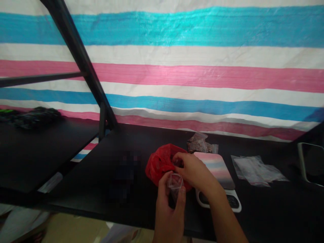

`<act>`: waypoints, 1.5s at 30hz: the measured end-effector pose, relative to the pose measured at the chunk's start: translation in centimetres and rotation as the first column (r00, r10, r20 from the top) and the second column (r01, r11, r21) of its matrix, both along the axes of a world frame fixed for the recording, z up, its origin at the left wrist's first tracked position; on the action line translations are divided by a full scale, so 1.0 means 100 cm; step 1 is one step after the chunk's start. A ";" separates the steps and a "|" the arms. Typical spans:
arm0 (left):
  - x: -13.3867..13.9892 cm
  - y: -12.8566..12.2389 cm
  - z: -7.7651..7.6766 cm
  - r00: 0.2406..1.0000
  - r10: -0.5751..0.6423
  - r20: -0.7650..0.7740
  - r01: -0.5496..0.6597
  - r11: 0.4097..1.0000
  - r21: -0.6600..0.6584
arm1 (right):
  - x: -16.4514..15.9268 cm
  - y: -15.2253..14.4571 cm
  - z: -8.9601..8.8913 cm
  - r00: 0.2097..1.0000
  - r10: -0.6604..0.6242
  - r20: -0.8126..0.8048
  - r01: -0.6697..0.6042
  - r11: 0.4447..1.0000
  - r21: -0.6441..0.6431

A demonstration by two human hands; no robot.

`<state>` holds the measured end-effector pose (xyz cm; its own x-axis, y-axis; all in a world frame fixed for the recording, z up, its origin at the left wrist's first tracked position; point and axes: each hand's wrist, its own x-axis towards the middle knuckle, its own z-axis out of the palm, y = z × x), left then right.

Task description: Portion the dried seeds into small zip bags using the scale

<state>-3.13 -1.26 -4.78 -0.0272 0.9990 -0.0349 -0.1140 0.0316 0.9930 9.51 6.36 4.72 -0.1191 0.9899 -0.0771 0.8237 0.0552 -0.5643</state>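
1. Left hand point(168, 212) pinches a small clear bag point(175, 184) upright, low over the bench point(101, 175) front.
2. Right hand point(193, 170) reaches fingers into the red bag point(159, 163) just behind.
3. Scale point(219, 179) lies beside; clear bags point(255, 170) farther right.

Red bag point(160, 162) on a black table point(101, 175) — backdrop sheet point(192, 67) striped cyan, white, pink.

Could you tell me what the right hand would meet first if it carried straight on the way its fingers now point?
Most likely the red plastic bag: the right hand points left into its opening, fingers already at its rim.
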 end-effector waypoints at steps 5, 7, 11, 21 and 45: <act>0.000 0.003 0.004 0.999 0.038 0.024 -0.039 0.999 0.029 | -0.005 -0.003 0.002 1.000 0.017 -0.004 -0.017 1.000 -0.019; 0.002 0.003 0.007 0.997 0.068 0.035 -0.069 0.997 0.028 | -0.007 -0.003 0.001 1.000 0.027 0.004 -0.027 0.999 -0.030; 0.000 0.003 0.013 0.992 0.126 0.021 -0.126 0.992 0.021 | -0.005 0.001 -0.006 0.998 0.056 -0.038 -0.056 0.998 -0.007; -0.018 0.003 0.007 0.990 0.042 -0.131 -0.037 0.998 0.041 | -0.001 0.002 -0.009 0.995 0.028 0.091 -0.034 0.998 0.059; -0.010 0.012 0.006 0.999 0.011 -0.048 -0.005 0.992 0.129 | 0.014 -0.004 -0.011 0.933 0.160 -0.322 -0.198 0.976 -0.090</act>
